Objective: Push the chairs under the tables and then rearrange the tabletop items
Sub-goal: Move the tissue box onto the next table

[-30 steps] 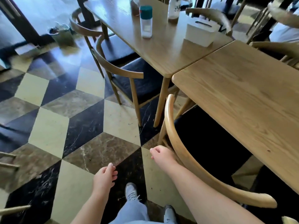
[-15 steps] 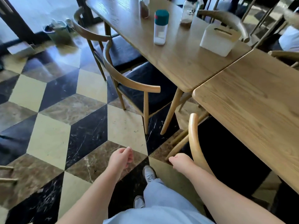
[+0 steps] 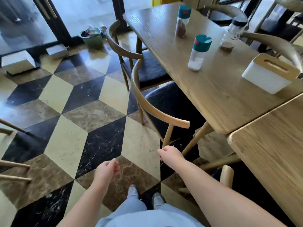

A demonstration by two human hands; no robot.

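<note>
Two wooden tables stand at right: the far table [image 3: 213,99] and the near table [image 3: 270,158]. On the far table are a teal-capped shaker of white powder [image 3: 198,53], a teal-capped shaker of brown powder [image 3: 182,22], a dark-capped clear jar [image 3: 232,34] and a white tissue box [image 3: 270,73]. A curved-back wooden chair [image 3: 150,102] with a dark seat sits partly under the far table, another chair [image 3: 118,41] behind it. A chair-back tip [image 3: 227,176] shows beside my right forearm. My right hand [image 3: 170,154] hangs loosely curled below the nearer chair's arm, holding nothing. My left hand [image 3: 107,171] is loosely curled, empty.
The floor is a cube-pattern tile in black, tan and brown. A green bin [image 3: 92,36] and white boxes [image 3: 18,62] sit by the glass doors at the back left. Legs of another chair [image 3: 14,171] poke in at the left edge. More chairs [image 3: 278,45] stand behind the far table.
I have stepped forward along the tables. The near chair has dropped out of view at lower right, and my right hand has come off its back. Both hands now hang free.
</note>
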